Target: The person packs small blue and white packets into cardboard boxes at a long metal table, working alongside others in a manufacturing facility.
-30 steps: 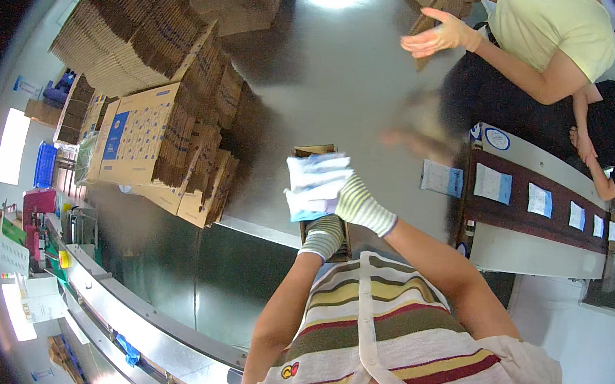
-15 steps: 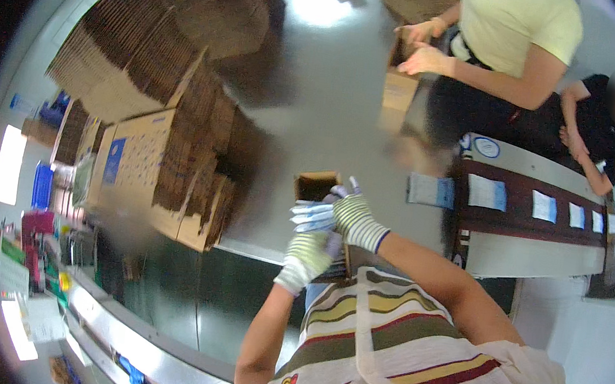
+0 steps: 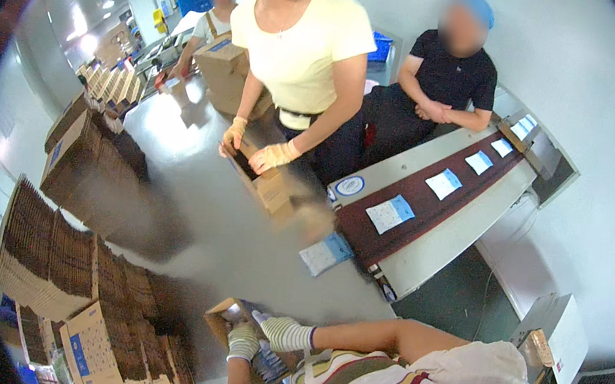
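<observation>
Left hand (image 3: 243,341): gloved, closed on small open carton (image 3: 228,319) at 7 o'clock
Right hand (image 3: 279,331): gloved, grip unclear
Risk: carton may slip off steel table (image 3: 242,245) edge

Flat cardboard stacks (image 3: 53,255) at left, conveyor belt (image 3: 426,204) carrying white packets (image 3: 390,213); metal table (image 3: 242,245)

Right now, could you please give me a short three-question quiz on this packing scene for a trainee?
1. True or false: both gloved hands, left hand and right hand, are at the small open carton.
2. What lies on the dark conveyor belt? A) flat white-and-blue packets B) bottles C) tools
3. Fill in: the stacks at the left are flattened cardboard ____.

Key: 1 true; 2 A; 3 boxes.
</observation>
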Motion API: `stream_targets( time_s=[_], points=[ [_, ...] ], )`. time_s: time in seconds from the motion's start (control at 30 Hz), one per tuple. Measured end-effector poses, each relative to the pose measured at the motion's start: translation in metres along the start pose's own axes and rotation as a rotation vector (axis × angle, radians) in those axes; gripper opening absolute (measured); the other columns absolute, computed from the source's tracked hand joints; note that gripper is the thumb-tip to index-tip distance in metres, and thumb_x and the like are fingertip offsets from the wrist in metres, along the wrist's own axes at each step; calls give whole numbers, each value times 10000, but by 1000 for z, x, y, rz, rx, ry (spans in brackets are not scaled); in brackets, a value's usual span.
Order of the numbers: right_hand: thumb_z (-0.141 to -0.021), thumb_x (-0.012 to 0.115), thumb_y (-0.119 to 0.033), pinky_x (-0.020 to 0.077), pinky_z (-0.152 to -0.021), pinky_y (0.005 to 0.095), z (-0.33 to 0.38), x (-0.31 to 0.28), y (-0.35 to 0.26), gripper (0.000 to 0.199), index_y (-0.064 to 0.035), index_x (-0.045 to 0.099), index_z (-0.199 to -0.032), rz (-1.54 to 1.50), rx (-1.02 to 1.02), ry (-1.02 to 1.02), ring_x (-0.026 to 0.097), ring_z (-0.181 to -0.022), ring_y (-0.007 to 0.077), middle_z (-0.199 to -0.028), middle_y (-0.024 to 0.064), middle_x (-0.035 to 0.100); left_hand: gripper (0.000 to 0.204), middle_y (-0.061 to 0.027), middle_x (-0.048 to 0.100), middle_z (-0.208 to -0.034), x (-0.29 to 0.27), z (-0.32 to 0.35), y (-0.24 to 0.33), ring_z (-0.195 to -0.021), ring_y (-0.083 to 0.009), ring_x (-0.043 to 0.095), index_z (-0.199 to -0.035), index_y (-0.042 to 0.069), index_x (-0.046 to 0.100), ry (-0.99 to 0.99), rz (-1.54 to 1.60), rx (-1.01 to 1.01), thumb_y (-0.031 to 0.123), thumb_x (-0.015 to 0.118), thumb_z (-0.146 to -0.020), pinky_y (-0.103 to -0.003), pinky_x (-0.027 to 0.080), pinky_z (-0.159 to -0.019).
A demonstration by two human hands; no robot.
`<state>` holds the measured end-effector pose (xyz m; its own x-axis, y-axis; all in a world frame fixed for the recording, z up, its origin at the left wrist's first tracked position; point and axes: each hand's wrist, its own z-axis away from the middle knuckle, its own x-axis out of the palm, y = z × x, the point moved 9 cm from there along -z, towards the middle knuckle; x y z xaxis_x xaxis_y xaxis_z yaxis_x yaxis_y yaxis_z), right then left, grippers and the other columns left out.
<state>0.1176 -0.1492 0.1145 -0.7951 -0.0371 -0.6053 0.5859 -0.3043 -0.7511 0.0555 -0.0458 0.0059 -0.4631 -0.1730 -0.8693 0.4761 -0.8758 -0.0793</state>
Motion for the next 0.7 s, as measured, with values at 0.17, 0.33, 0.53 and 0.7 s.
stream_targets(
  time_s=[0.17, 0.33, 0.53, 0.7],
  points=[
    [-780, 586, -281, 362, -1000, 392, 0, 17, 17, 764, 93, 229, -1343, 8, -74, -74, 423, -1195, 388, -1304, 309, 379, 464, -207, 497, -1222, -57, 50, 58, -1120, -344, 489, -1210, 99, 520, 90, -61, 94, 323, 550, -804, -433, 403, -930],
    [-788, 616, -362, 380, -983, 403, -11, 22, 17, 740, 59, 311, -1315, -2, -173, 30, 464, -1159, 379, -1276, 273, 434, 675, -214, 305, -1372, -65, 29, 7, -1233, -391, 345, -1299, -22, 337, 283, 213, -235, 281, 622, -768, -445, 345, -987],
    [-814, 610, -359, 408, -937, 417, -8, 2, 45, 600, 26, 439, -1242, 10, -163, -90, 516, -1094, 378, -1190, 258, 519, 708, -211, 322, -1326, 31, -28, -32, -1174, -371, 427, -1355, -8, 248, 87, 310, -295, 225, 598, -786, -442, 418, -932],
    [-796, 600, -345, 449, -874, 420, -8, -75, 133, 506, -9, 516, -1166, 295, -104, 154, 564, -985, 379, -1064, 241, 584, 555, -196, 398, -1294, -29, -24, -12, -1184, -367, 390, -1208, 30, 496, 161, 121, -246, 281, 646, -737, -511, 351, -963]
  ],
)
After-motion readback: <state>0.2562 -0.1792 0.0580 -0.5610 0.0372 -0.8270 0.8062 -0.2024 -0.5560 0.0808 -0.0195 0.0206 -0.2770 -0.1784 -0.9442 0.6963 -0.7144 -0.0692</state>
